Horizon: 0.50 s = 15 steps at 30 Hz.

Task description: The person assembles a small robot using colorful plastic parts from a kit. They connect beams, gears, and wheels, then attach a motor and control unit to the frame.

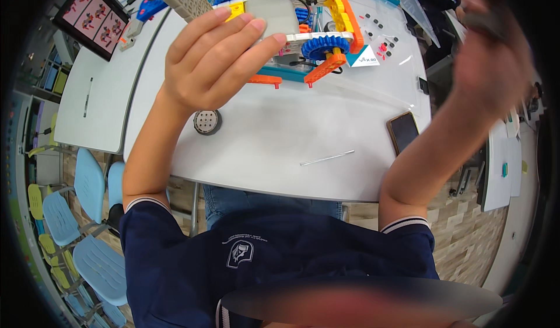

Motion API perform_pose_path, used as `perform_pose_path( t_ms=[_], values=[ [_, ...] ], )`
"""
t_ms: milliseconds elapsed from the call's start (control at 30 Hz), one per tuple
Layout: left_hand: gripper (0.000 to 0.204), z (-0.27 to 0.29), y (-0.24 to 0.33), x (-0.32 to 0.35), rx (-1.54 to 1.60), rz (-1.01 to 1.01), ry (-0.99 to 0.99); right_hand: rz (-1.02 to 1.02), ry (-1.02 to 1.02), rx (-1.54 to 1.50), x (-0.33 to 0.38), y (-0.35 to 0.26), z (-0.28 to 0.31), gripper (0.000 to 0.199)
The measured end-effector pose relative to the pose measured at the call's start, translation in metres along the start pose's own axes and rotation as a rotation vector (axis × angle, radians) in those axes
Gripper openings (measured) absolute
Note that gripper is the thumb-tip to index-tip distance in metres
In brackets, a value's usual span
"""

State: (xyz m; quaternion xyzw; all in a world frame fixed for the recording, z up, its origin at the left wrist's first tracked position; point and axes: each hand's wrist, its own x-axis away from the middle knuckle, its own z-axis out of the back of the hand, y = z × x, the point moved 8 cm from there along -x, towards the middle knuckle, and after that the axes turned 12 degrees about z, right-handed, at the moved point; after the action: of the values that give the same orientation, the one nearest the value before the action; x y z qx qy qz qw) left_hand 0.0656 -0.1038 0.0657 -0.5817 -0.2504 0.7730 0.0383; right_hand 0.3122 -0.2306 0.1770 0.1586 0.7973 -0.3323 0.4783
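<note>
The left hand reaches toward twelve o'clock with its fingers spread and released, their tips resting on the pale grey block of a plastic construction model with blue gears and orange and yellow beams, which sits at the far side of the white table. The right hand hangs blurred in the air at about two o'clock, and I cannot tell how its fingers are set. On the table nearer the person lie a round grey wheel at ten o'clock, a thin metal rod and a dark phone at three o'clock.
</note>
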Motion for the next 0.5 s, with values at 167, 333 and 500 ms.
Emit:
perform_pose_path(
  t_ms=[167, 333, 500],
  values=[
    [0.016, -0.002, -0.002, 0.021, -0.048, 0.015, -0.015, -0.564, -0.495, -0.004, 0.065, 0.109, -0.056, 0.026],
    [0.018, -0.004, 0.000, 0.032, 0.027, 0.008, -0.026, -1.098, -0.472, -0.302, 0.129, 0.169, -0.067, 0.035],
    [0.020, -0.009, 0.007, 0.036, 0.144, 0.010, -0.018, -1.259, -0.456, -0.573, 0.151, 0.185, -0.070, 0.040]
  ],
)
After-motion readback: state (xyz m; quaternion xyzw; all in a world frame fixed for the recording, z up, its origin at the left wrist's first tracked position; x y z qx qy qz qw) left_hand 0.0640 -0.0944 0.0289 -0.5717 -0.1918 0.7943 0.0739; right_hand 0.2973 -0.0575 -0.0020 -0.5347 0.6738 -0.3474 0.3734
